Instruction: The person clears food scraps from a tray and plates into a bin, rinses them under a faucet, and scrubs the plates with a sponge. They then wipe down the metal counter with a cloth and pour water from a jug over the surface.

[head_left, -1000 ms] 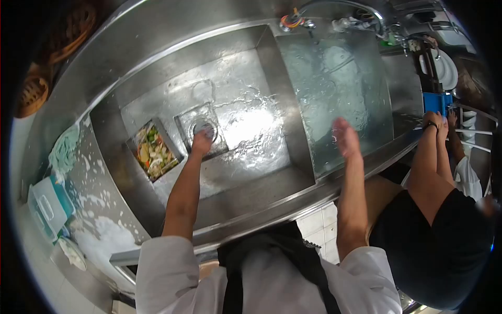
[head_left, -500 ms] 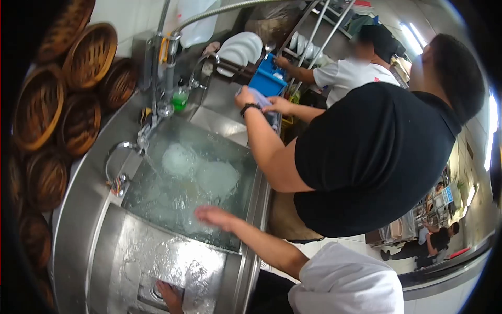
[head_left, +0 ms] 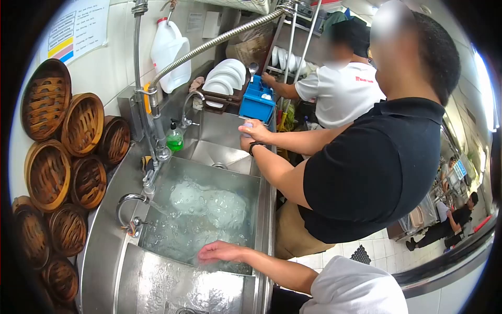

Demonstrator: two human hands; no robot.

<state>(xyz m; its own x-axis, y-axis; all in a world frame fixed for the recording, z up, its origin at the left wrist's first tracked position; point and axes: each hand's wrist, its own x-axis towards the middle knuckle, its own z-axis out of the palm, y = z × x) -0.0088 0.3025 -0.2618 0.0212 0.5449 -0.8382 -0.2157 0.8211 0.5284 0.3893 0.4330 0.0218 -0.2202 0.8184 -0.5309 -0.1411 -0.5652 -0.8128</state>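
Note:
My right hand [head_left: 222, 253] is held over the near end of the water-filled sink basin [head_left: 167, 243], fingers loosely stretched and nothing seen in them. Its fingertips are at the water's surface, where the ripples make it hard to tell whether they dip in. Under the water lie pale round shapes [head_left: 185, 196] that look like plates, blurred by the rippling. Water runs from a curved faucet [head_left: 133, 199] into this basin. Below my hand is a wet steel basin [head_left: 157, 282] with a drain at the bottom edge. My left hand is out of view.
A co-worker in a black shirt [head_left: 371, 162] stands at the right, hands together over another basin [head_left: 219, 149]. Beyond are white plates [head_left: 225, 78], a blue caddy [head_left: 257, 107] and another person in white [head_left: 340, 89]. Bamboo steamers [head_left: 47, 175] line the left wall; green soap [head_left: 175, 138] stands by the faucets.
The view has tilted up, and my left hand has dropped out of the bottom of it. My right hand stays over the water. The co-worker's hands have come together, the cloth now mostly hidden.

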